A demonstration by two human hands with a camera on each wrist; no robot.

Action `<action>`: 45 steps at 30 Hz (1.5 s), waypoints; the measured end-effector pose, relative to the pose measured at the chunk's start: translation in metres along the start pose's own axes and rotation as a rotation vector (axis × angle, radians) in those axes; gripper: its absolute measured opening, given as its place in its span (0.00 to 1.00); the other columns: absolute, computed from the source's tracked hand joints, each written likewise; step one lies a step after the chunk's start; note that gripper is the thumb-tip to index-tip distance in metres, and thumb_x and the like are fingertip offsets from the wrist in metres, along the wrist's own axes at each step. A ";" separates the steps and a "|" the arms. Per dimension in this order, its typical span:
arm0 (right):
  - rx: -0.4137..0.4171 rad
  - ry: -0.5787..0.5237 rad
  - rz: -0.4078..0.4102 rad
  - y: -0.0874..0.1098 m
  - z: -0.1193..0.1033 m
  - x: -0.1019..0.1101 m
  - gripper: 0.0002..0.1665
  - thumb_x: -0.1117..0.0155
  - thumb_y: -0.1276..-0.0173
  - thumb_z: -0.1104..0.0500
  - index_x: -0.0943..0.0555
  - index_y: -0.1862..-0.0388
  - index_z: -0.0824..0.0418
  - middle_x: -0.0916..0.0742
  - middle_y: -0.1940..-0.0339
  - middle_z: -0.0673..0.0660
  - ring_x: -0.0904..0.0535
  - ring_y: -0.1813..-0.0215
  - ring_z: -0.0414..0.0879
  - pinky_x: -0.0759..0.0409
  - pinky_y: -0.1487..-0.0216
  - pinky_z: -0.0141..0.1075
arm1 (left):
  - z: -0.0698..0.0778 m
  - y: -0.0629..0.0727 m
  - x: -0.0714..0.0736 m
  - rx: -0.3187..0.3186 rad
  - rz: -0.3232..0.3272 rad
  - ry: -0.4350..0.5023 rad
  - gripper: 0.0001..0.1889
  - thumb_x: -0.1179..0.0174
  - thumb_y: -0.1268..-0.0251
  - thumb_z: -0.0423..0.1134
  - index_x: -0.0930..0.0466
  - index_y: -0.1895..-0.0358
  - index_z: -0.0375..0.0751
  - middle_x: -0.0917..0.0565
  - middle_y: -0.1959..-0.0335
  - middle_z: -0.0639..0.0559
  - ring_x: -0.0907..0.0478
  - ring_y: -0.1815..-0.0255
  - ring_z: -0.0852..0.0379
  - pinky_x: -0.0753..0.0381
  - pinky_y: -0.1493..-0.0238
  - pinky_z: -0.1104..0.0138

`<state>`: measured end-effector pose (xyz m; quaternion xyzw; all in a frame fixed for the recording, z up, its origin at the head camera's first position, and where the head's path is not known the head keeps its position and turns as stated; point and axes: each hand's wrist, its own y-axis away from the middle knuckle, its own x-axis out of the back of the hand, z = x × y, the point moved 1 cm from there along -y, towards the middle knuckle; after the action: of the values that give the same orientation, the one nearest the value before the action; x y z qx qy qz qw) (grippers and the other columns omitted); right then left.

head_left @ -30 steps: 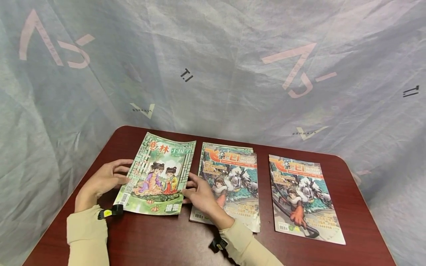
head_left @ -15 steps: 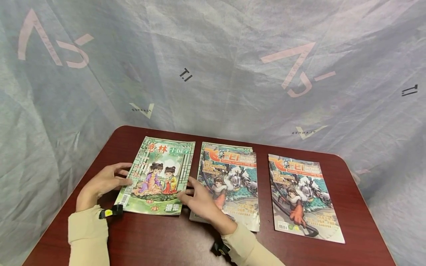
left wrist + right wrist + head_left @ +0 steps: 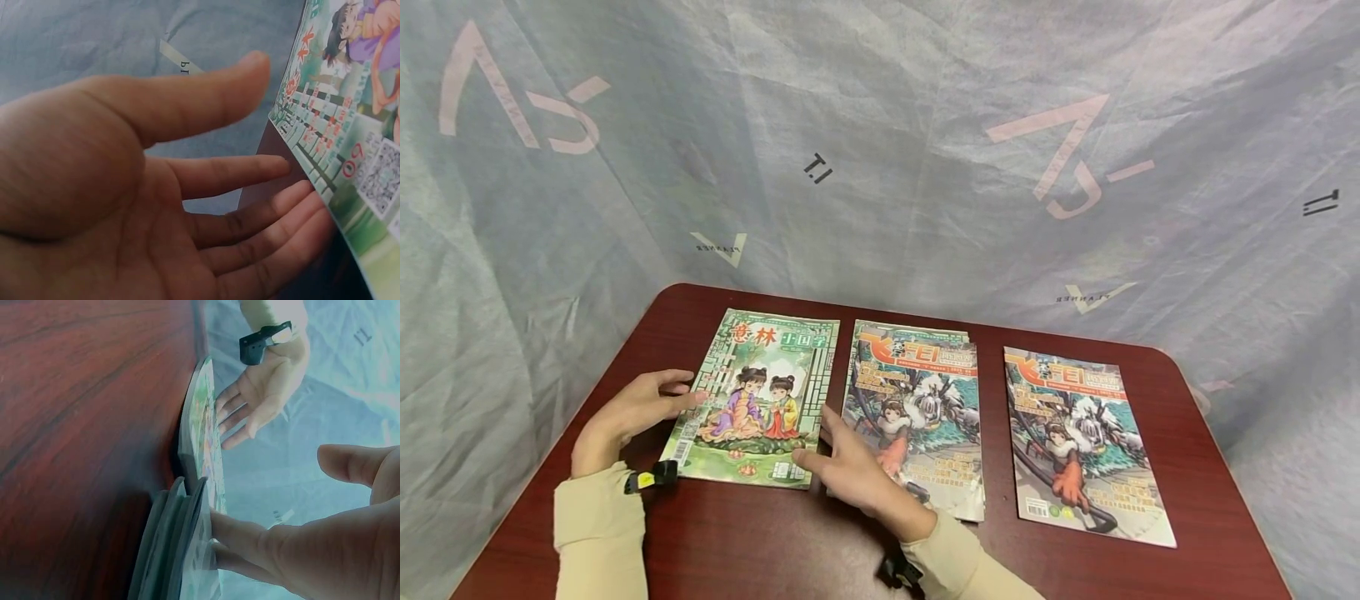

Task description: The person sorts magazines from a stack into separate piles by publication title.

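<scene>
A green magazine [image 3: 760, 400] with two cartoon children on its cover lies at the left of the table. Along its left edge is my left hand [image 3: 634, 412], its thumb raised and apart from the cover in the left wrist view, its extended fingertips [image 3: 300, 194] close against the edge. My right hand [image 3: 859, 468] is at the green magazine's right edge, between it and the middle magazine stack [image 3: 925, 408]. In the right wrist view its thumb [image 3: 344, 464] stands clear of the paper and its straight fingers reach down by the magazines. Neither hand grips anything.
The middle stack has a robot-scene cover on top, with a green magazine edge showing behind. A single matching magazine [image 3: 1078, 446] lies to its right. The dark red table [image 3: 760, 542] meets a grey printed cloth [image 3: 880, 208] behind it.
The green magazine, bent and slightly raised before, has settled flat. My thumbs have come away from its edges. The right hand has shifted slightly towards me; the other magazines stay put.
</scene>
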<state>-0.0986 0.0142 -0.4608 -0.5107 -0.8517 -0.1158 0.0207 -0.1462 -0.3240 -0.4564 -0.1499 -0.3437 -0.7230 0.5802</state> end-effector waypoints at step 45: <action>0.270 0.050 0.382 0.036 0.018 0.088 0.35 0.32 0.25 0.76 0.25 0.21 0.67 0.13 0.36 0.72 0.17 0.34 0.72 0.17 0.32 0.46 | 0.098 -0.016 -0.073 -0.339 0.102 0.221 0.27 0.39 0.13 0.38 0.28 0.19 0.34 0.19 0.31 0.32 0.17 0.33 0.36 0.14 0.38 0.49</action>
<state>-0.1075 0.1111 -0.4584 -0.6520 -0.7467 -0.0075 0.1315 -0.1586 -0.2029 -0.4364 -0.1824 -0.1434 -0.7522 0.6167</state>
